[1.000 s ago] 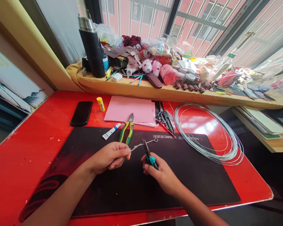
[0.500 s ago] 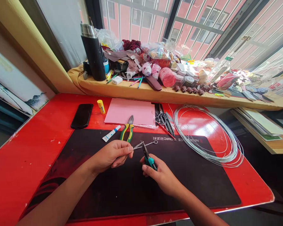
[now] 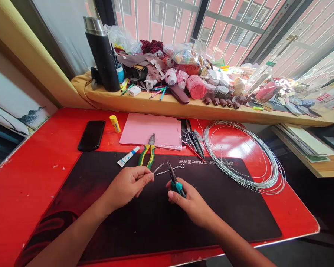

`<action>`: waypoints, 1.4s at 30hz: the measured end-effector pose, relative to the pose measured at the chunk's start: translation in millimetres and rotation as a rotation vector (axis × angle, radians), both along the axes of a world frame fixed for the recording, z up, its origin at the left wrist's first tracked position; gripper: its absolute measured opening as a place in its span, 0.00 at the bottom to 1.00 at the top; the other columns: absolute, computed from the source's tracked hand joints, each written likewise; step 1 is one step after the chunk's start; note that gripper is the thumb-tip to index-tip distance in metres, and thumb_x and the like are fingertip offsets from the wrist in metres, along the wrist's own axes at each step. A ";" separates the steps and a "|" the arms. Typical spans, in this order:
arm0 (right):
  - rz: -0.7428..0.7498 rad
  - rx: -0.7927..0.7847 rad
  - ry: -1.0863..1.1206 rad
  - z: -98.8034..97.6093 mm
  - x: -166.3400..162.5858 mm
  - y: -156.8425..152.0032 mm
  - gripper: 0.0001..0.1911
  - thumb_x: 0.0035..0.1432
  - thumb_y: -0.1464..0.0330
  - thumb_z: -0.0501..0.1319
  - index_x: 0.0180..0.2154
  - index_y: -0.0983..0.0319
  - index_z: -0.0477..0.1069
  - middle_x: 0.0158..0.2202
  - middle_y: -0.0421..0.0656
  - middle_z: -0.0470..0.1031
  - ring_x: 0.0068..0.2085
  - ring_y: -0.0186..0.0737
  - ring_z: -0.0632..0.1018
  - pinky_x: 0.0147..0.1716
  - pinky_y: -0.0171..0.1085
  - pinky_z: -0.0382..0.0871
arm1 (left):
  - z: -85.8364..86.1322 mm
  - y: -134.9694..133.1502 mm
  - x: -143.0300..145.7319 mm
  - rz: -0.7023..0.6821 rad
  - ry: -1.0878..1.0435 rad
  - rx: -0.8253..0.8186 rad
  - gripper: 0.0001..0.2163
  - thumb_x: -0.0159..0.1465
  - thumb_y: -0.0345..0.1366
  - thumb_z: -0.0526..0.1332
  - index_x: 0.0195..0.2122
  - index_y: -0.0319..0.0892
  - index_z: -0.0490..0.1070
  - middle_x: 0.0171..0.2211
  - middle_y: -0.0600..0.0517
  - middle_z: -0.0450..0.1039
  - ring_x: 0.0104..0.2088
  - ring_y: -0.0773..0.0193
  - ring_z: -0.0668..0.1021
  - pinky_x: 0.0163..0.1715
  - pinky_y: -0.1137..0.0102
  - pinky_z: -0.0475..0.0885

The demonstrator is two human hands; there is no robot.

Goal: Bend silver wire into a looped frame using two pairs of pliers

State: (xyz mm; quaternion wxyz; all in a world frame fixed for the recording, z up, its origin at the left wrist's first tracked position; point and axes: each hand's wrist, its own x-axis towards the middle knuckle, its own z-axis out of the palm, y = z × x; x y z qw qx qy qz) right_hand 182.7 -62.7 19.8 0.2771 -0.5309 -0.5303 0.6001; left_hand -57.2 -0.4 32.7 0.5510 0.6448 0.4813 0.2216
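My left hand [image 3: 133,183] pinches a short piece of thin metal wire [image 3: 159,168] between thumb and fingers. Its free end points up and to the right. Just beyond the fingertips, a second twisted wire [image 3: 169,170] with a small round loop at its right end appears to lie on the black mat [image 3: 144,226]. Teal-handled needle-nose pliers [image 3: 174,180] are gripped in my right hand [image 3: 190,204], with the jaws slightly apart and pointing up-left. No wire shows between those jaws. Behind my left hand lie yellow-green combination pliers [image 3: 147,152], jaws away from me.
A large wire coil [image 3: 275,168] rests at the right. Pink paper [image 3: 153,128], scissors [image 3: 187,137], a box cutter [image 3: 198,144], a glue stick [image 3: 115,124], a small tube [image 3: 128,156] and a phone [image 3: 91,135] lie behind the hands. A cluttered sill [image 3: 156,102] borders the red table [image 3: 16,174].
The wire in my left hand has come away from the pliers' jaws, and a gap now separates them. My left hand has shifted slightly left. The whole view has shifted a little.
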 end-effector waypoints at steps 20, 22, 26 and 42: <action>0.069 0.031 -0.121 5.7 -3.4 7.6 0.17 0.66 0.53 0.62 0.46 0.60 0.72 0.36 0.40 0.71 0.37 0.41 0.72 0.40 0.39 0.67 | 4.8 -6.0 5.5 -0.048 0.005 -0.096 0.17 0.67 0.49 0.57 0.32 0.42 0.74 0.12 0.61 0.58 0.15 0.68 0.63 0.19 0.73 0.54; 0.064 0.027 -0.116 5.2 -3.3 8.3 0.18 0.66 0.53 0.61 0.46 0.60 0.72 0.36 0.40 0.71 0.38 0.41 0.73 0.40 0.39 0.67 | 4.4 -6.2 4.9 -0.057 -0.002 -0.117 0.17 0.67 0.50 0.57 0.32 0.41 0.74 0.12 0.61 0.58 0.15 0.68 0.63 0.19 0.73 0.54; 0.064 0.015 -0.111 5.1 -3.6 9.7 0.18 0.66 0.52 0.62 0.45 0.60 0.72 0.36 0.41 0.71 0.38 0.42 0.73 0.40 0.39 0.68 | 2.9 -5.4 4.0 -0.058 -0.015 -0.144 0.17 0.67 0.50 0.57 0.32 0.42 0.74 0.11 0.61 0.58 0.14 0.68 0.62 0.19 0.73 0.54; 0.089 0.036 -0.178 -1.8 -2.8 12.6 0.16 0.68 0.53 0.59 0.42 0.59 0.71 0.31 0.39 0.70 0.34 0.40 0.70 0.34 0.36 0.64 | -2.0 -2.4 4.4 -0.040 -0.033 -0.178 0.18 0.66 0.52 0.58 0.32 0.42 0.74 0.11 0.61 0.58 0.14 0.68 0.62 0.18 0.72 0.53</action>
